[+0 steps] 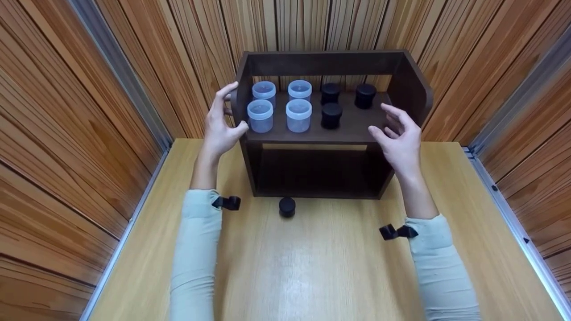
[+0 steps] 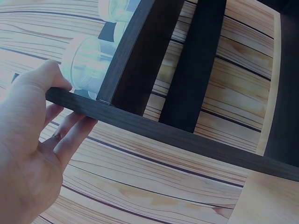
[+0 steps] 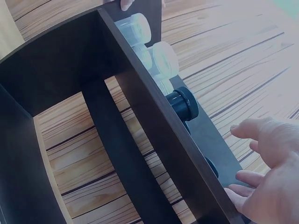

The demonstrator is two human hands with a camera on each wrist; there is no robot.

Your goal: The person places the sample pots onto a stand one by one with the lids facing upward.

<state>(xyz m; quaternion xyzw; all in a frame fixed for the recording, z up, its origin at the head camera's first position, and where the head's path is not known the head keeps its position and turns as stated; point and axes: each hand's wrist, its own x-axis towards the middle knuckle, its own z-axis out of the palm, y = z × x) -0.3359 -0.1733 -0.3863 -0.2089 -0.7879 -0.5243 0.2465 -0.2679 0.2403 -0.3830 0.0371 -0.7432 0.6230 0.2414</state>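
A dark brown two-level shelf (image 1: 357, 129) stands on the table. My left hand (image 1: 221, 129) grips its left side panel; in the left wrist view the left hand (image 2: 35, 135) has the thumb on one face and fingers on the other. Several translucent jars, such as the front left jar (image 1: 260, 119), stand in two rows on the upper board's left half. To their right stand three black jars, one the front black jar (image 1: 331, 117). My right hand (image 1: 401, 142) is held by the shelf's right end, thumb and fingers apart, holding nothing.
One more black jar (image 1: 287, 207) sits on the table (image 1: 285, 263) just in front of the shelf. The lower compartment (image 1: 316, 171) is open at the front. Wood-patterned walls (image 1: 308, 26) surround the table at the back and both sides.
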